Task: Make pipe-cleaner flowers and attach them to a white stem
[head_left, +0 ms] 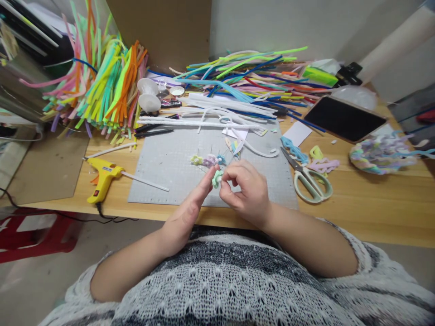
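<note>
A small green fuzzy pipe-cleaner flower (pixel 216 179) with a pale centre is between my hands, above the near part of the grey cutting mat (pixel 149 181). My left hand (pixel 190 210) has its fingers straight and together, with the flower held at their tips. The thumb and forefinger of my right hand (pixel 246 190) pinch at the pale centre from the other side. Just beyond lie a yellow flower (pixel 196 160), a lilac flower (pixel 210 160) and a blue flower (pixel 221 159) with thin wire stems.
A yellow glue gun (pixel 103 176) lies left of the mat, and scissors (pixel 311 179) lie right. Bundled pipe cleaners (pixel 108 86) stand back left; loose pipe cleaners (pixel 238 74) spread along the back. A dark-screened tablet or phone (pixel 345 117) and a pastel fuzzy coil (pixel 370 156) are farther right.
</note>
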Available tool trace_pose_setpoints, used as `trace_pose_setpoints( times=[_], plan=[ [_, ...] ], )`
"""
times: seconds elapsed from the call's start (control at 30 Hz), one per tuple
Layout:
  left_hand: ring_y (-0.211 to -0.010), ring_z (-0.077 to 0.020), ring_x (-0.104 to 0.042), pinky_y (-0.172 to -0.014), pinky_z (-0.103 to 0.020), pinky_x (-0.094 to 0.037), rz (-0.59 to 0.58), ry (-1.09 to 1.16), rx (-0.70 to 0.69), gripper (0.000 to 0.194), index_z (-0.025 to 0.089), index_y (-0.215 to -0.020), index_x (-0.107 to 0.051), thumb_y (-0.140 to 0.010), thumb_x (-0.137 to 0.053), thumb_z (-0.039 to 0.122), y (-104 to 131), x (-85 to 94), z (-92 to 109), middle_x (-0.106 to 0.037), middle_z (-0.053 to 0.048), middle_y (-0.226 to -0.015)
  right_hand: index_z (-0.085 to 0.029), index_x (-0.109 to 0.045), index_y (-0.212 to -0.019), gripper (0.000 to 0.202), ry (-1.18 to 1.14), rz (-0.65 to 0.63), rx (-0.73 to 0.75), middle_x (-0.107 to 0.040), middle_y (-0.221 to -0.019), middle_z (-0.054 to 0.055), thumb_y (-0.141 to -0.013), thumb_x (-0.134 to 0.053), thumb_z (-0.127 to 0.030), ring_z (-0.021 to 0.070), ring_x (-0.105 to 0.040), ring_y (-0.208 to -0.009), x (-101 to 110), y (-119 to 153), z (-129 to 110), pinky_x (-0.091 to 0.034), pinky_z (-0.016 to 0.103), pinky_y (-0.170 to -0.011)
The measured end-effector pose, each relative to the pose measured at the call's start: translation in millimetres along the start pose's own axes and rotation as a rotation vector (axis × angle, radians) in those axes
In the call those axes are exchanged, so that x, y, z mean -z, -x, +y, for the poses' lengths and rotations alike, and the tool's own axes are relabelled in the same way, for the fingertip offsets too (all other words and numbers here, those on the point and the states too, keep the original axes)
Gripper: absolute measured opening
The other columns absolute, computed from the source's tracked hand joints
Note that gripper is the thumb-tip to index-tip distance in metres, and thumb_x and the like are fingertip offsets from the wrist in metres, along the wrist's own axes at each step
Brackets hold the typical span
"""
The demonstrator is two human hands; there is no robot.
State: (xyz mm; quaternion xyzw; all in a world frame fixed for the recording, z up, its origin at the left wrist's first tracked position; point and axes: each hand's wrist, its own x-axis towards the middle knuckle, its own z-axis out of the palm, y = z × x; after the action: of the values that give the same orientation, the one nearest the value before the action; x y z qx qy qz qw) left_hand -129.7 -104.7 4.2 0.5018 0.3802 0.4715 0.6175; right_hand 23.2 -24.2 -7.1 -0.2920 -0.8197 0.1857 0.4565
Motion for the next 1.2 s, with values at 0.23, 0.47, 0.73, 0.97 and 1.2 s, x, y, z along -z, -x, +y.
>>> trace_pose_setpoints(
  times=[0.23, 0.47, 0.73, 0.97, 1.2],
  plan=[
    [-0.144, -0.0227, -0.010, -0.119, -0.040, -0.010, 0.014, 0.023, -0.006, 0.064, 0.032, -0.144, -0.031, -0.087, -0.035, 0.061, 0, -2.5, -2, -0.021, 0.004, -0.155, -0.022, -0.050, -0.083, 0.013, 0.080, -0.017, 0.042, -0.057, -0.075, 0.000, -0.078, -0.052, -0.010, 0.0132, -0.053, -0.071, -1, 2, 2, -0.044, 0.027, -0.062],
    [-0.138, -0.0226, -0.030, -0.117, -0.041, -0.019, 0.166, 0.263, 0.021, 0.045, 0.026, -0.132, -0.050, -0.090, -0.046, 0.040, -7, 1.0, -5, -0.044, -0.004, -0.144, -0.022, -0.051, -0.094, 0.020, -0.083, -0.015, 0.002, -0.059, -0.085, 0.002, -0.077, -0.054, -0.011, 0.0137, -0.053, -0.074, 0, 2, 1, -0.044, 0.028, -0.065],
    [-0.121, -0.0217, -0.051, -0.110, -0.037, -0.032, 0.324, 0.311, 0.122, 0.036, 0.024, -0.114, -0.064, -0.078, -0.065, 0.021, -15, 3.5, -9, -0.062, -0.005, -0.123, -0.019, -0.054, -0.089, 0.005, -0.163, -0.181, -0.186, -0.056, -0.081, 0.001, -0.084, -0.052, -0.019, 0.0113, -0.049, -0.071, -5, 1, 4, -0.041, 0.026, -0.064],
    [-0.097, -0.0145, -0.060, -0.086, -0.026, -0.049, 0.385, 0.174, 0.091, 0.029, 0.025, -0.106, -0.067, -0.077, -0.067, 0.022, -19, 2.8, -11, -0.066, -0.003, -0.107, -0.017, -0.056, -0.079, 0.006, -0.240, -0.153, -0.235, -0.052, -0.071, -0.001, -0.085, -0.054, -0.018, 0.0084, -0.047, -0.064, -9, 3, 3, -0.037, 0.023, -0.058],
    [-0.072, -0.0079, -0.060, -0.071, -0.020, -0.051, 0.473, 0.198, 0.074, 0.012, 0.019, -0.084, -0.066, -0.074, -0.071, 0.022, -25, 3.2, -15, -0.064, 0.001, -0.079, -0.017, -0.053, -0.074, 0.010, -0.310, -0.160, -0.302, -0.050, -0.067, -0.003, -0.083, -0.056, -0.018, 0.0066, -0.044, -0.060, -12, 4, 2, -0.035, 0.021, -0.053]
  ],
)
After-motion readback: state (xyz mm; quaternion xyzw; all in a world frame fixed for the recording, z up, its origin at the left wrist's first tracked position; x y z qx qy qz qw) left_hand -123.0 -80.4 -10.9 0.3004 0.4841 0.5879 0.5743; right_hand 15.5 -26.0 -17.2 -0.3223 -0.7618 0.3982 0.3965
